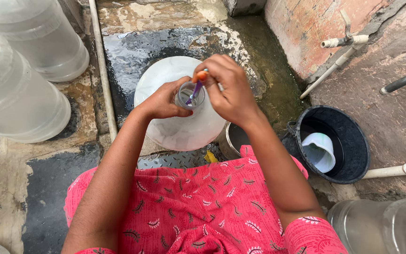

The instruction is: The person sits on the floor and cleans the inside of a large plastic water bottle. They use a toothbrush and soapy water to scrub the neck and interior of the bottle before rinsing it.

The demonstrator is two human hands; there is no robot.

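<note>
One view only, head camera looking straight down.

Both hands meet at frame centre over a large translucent water jug that stands upright on the wet floor, its neck opening facing the camera.

Left hand: comes in from the lower left, fingers closed around the jug neck, thumb and index wrapping the rim on its left side. It steadies the mouth.

Right hand: comes in from the lower right, fingers pinched shut on the orange handle end of a small brush. Grip sits just above and right of the opening.

Key relation: brush long axis runs from upper right (handle, in the fingers) down to lower left (purple shaft and head), tip already inside the neck ring. So the jug mouth lies directly below-left of the right fingertips, touching distance; left hand is on the neck itself, right hand only on the brush. Whether the bristles touch the inner wall, cannot tell.

Surroundings: two more clear jugs lie at upper left, another at lower right corner. Black bucket at right centre holds a pale blue jug-shaped scoop. White pipe with tap at upper right against the pink wall. Thin white pipe runs down the floor left of the jug. Pink patterned garment fills the bottom centre.
</note>
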